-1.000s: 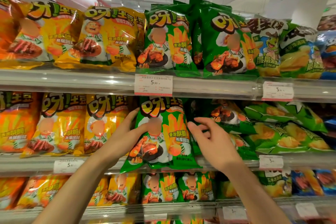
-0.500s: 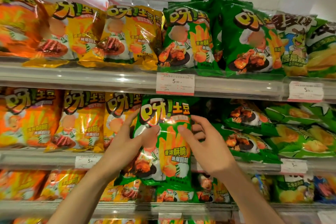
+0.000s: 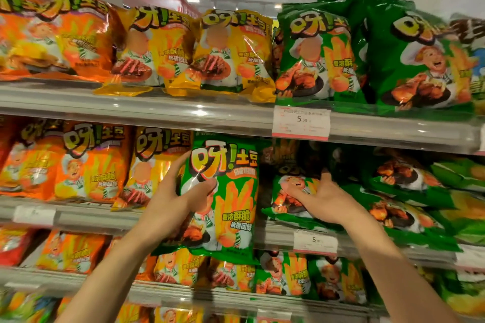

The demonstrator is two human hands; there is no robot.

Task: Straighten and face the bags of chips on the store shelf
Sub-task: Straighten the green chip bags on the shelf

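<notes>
- Green chip bag [image 3: 228, 191] stands upright at the front edge of the middle shelf [image 3: 86, 220], its printed face turned toward us, its lower part hanging past the shelf lip.
- Our left hand [image 3: 170, 207] grips that bag by its left edge: the thumb lies curled across the front, the fingers wrap behind.
- Just right of this grip lies a second green bag [image 3: 291, 199], flat and tilted on the same shelf, apart from the upright one.
- Our right hand [image 3: 325, 202] rests on that lying bag with fingers spread; the thumb presses its front and the fingertips reach into the dark gap behind. We cannot tell whether they curl round anything.
- Left of the held bag, touching our left fingers, stands a yellow chip bag [image 3: 154, 165].
- Above both hands, a price tag [image 3: 301, 122] is clipped to the upper shelf's rail.
- Beyond our right hand, further green bags [image 3: 404, 202] lie slumped in a pile.
</notes>
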